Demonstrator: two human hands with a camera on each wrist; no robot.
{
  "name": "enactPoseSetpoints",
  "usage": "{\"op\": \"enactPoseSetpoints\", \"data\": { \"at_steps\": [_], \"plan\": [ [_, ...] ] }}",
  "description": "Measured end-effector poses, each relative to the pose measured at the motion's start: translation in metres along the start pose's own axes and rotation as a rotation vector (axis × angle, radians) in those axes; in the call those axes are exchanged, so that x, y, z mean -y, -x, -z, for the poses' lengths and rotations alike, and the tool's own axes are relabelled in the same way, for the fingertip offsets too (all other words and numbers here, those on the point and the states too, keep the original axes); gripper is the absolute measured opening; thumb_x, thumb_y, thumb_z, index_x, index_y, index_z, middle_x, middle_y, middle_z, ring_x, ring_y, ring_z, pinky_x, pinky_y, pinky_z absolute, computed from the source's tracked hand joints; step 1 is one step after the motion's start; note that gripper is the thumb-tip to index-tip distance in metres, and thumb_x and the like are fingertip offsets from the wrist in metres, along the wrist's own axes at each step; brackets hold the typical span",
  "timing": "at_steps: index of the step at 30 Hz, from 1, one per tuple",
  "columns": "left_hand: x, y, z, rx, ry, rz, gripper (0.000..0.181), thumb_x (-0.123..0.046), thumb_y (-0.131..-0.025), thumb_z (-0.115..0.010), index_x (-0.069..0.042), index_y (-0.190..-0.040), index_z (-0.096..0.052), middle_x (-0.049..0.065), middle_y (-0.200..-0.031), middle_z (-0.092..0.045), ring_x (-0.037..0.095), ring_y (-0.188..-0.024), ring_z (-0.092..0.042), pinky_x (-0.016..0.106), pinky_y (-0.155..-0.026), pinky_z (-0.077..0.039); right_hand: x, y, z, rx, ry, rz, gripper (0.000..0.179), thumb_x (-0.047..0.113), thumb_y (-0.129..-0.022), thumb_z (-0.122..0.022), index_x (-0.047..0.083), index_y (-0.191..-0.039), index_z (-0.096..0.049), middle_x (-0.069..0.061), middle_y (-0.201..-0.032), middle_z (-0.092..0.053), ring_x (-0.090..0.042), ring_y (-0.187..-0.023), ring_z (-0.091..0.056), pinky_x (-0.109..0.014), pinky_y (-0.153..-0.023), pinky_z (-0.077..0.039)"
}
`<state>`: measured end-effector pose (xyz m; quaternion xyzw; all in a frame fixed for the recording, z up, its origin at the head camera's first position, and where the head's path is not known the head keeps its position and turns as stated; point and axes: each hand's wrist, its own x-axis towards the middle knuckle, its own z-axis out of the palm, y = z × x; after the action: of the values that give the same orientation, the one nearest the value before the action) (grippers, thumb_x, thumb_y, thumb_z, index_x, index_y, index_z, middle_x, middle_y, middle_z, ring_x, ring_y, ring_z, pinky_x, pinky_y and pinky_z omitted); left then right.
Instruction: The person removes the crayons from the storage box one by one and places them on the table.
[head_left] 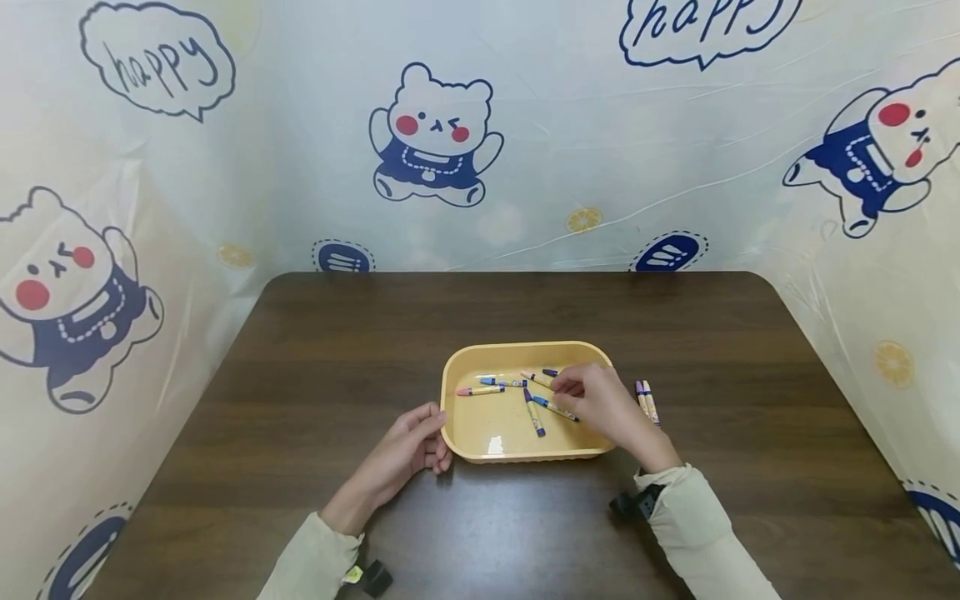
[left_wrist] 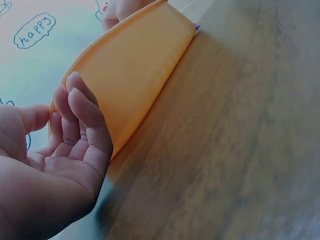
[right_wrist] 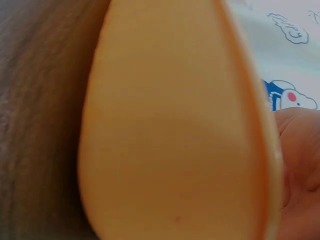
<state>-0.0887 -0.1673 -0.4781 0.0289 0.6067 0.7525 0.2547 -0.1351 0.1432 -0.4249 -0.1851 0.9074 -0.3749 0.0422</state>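
A yellow plastic tray (head_left: 487,442) stands on the table with several crayons lying loose in it. Among them are a pink-tipped crayon (head_left: 480,391), a light blue one (head_left: 503,382), a purple one (head_left: 534,413) and a blue one (head_left: 556,408). My left hand (head_left: 412,442) grips the tray's left rim, thumb at the edge and fingers curled against the outer wall (left_wrist: 130,70). Over the tray's right part, my right hand (head_left: 600,404) reaches down with bent fingers beside a peach-tipped crayon (head_left: 537,379). Its fingertips are partly hidden, so a hold on a crayon cannot be made out.
Two crayons (head_left: 647,402) lie on the dark wooden table (head_left: 360,333), just right of the tray. A printed curtain (head_left: 540,150) with cartoon bears hangs around the table's back and sides. The tray's wall (right_wrist: 170,125) fills most of the right wrist view.
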Motion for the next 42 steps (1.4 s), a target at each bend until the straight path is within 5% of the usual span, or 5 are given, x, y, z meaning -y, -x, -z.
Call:
{"op": "enactPoseSetpoints", "data": {
  "at_steps": [15, 25, 42],
  "plan": [
    [-0.001, -0.003, -0.002, 0.061, 0.007, -0.033, 0.023, -0.018, -0.108, -0.041, -0.005, -0.089, -0.045, 0.003, -0.068, -0.056, 0.018, -0.062, -0.058, 0.026, -0.057, -0.049, -0.011, -0.005, -0.016, 0.009, 0.21, -0.036, 0.008, 0.007, -0.084, -0.078, 0.006, -0.086, -0.07, -0.001, -0.08, -0.065, -0.012, -0.073, -0.056, -0.03, -0.067, -0.05],
    [-0.001, -0.002, -0.002, 0.06, 0.068, 0.009, 0.02, -0.018, -0.107, -0.042, -0.006, -0.091, -0.046, 0.002, -0.068, -0.054, 0.018, -0.062, -0.056, 0.026, -0.058, -0.047, -0.012, -0.004, -0.018, 0.021, 0.273, -0.011, 0.012, 0.009, -0.084, -0.078, 0.012, -0.077, -0.068, 0.004, -0.072, -0.059, -0.011, -0.067, -0.052, -0.029, -0.063, -0.045],
    [0.001, -0.002, 0.0, 0.076, 0.055, -0.003, 0.021, -0.02, -0.107, -0.042, -0.007, -0.091, -0.047, 0.002, -0.07, -0.055, 0.017, -0.063, -0.057, 0.026, -0.058, -0.048, -0.01, -0.003, -0.017, 0.013, 0.191, 0.039, 0.008, 0.011, -0.085, -0.077, 0.012, -0.081, -0.07, 0.006, -0.073, -0.061, -0.007, -0.067, -0.053, -0.025, -0.063, -0.046]
  ]
}}
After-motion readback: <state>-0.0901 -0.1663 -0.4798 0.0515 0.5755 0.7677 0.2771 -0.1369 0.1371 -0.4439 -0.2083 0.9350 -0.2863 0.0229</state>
